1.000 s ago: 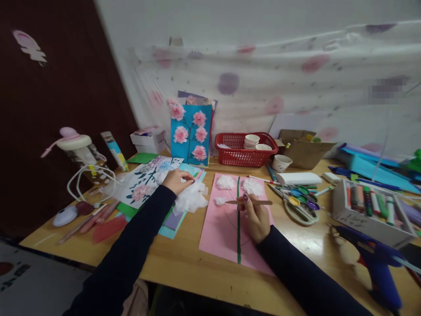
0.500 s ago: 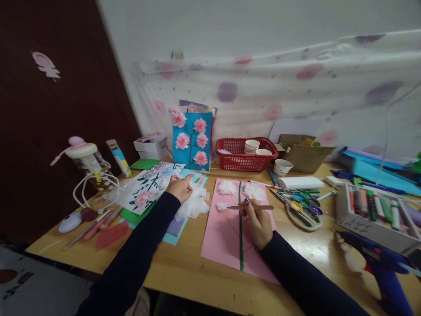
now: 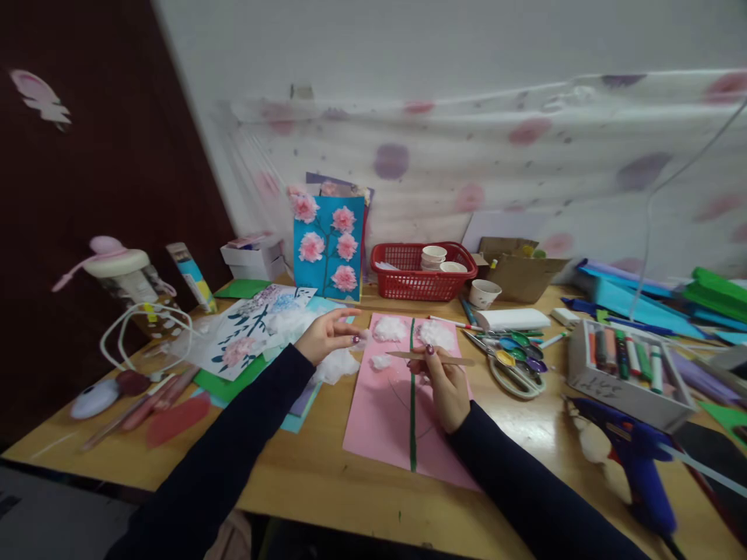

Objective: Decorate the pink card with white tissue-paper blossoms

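Note:
On the table lies a pink sheet (image 3: 379, 412) with a green vertical stripe and white tissue tufts (image 3: 390, 329) near its top. My right hand (image 3: 444, 383) is over the sheet, its fingers closed on a thin brown wooden stick (image 3: 458, 361) that points left toward a small white tuft (image 3: 381, 362). Left of the sheet, my left hand (image 3: 328, 334) is raised with thumb and fingertips brought together at a small whitish piece, probably tissue. Beneath and beside that hand lie loose white tissue pieces (image 3: 337, 367).
A blue flower picture (image 3: 325, 268) stands behind, beside a red basket (image 3: 420, 288). Scissors (image 3: 517, 385), a marker box (image 3: 630, 389) and a blue glue gun (image 3: 642, 467) lie right. At left are a flower print (image 3: 233, 350) and a bottle (image 3: 125, 272).
My left hand has moved right from the tissue pile toward the pink sheet, with a small whitish piece now at its fingertips. My right hand still holds the stick over the sheet. The view has shifted slightly.

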Motion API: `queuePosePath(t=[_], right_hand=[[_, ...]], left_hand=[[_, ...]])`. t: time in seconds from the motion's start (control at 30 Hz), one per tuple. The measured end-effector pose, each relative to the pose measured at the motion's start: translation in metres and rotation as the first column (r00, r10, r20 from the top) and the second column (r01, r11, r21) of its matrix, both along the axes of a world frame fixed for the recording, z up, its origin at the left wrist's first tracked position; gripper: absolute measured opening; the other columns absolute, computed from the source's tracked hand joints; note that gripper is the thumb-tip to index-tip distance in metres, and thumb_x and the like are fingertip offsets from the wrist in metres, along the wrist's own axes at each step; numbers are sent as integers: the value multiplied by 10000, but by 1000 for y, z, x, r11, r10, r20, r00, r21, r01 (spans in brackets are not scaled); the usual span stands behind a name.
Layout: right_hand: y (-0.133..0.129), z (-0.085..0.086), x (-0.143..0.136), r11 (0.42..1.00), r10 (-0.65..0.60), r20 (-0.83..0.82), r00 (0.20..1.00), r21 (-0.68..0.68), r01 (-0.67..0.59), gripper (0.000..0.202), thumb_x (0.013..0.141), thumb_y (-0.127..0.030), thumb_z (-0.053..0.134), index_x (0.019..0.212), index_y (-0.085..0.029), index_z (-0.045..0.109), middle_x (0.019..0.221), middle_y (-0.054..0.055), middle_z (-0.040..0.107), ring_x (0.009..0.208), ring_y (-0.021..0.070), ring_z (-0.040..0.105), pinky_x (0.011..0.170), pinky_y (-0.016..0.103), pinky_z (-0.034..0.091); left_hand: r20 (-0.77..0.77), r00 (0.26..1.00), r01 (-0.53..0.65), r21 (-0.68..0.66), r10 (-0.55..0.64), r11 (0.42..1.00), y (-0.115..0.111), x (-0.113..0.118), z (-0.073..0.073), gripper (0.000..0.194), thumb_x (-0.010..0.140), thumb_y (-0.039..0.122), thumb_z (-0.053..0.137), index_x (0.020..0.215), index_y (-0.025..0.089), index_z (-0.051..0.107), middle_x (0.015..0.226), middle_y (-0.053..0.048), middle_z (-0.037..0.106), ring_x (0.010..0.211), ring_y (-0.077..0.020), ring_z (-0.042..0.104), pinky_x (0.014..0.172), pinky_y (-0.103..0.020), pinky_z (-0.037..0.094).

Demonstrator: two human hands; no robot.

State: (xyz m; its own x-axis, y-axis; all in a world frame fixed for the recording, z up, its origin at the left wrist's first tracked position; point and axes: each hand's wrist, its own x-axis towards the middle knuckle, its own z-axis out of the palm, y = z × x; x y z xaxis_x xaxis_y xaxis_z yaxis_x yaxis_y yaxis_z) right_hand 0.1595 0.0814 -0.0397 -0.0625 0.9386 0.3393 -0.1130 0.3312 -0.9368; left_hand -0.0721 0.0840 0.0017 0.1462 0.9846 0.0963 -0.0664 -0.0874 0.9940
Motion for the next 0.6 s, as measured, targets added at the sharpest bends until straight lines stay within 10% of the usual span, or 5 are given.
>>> queuePosePath(t=[0.3,0.6], right_hand=[[-2,-3,-2,992,113,-61,992,-49,-116,401,804,-538,520,796,-152,627,586,22,599,560,146,556,573,286,450],[-3,-2,-3,975,190,-115,975,-90,-201,389,787,-527,548,748,-149,631,541,12,567,516,137,527,536,278,432]], left_hand=[[29,979,206,-91,-204,974,-6,17,-10,666,546,174,773,1143,111,487,758,-64,711,722,-159,657,706,-266,455],[-36,996,80,-88,-83,993,-6,27,-19,608,528,155,791,1069,108,517,729,-54,707,653,-142,652,658,-256,456]])
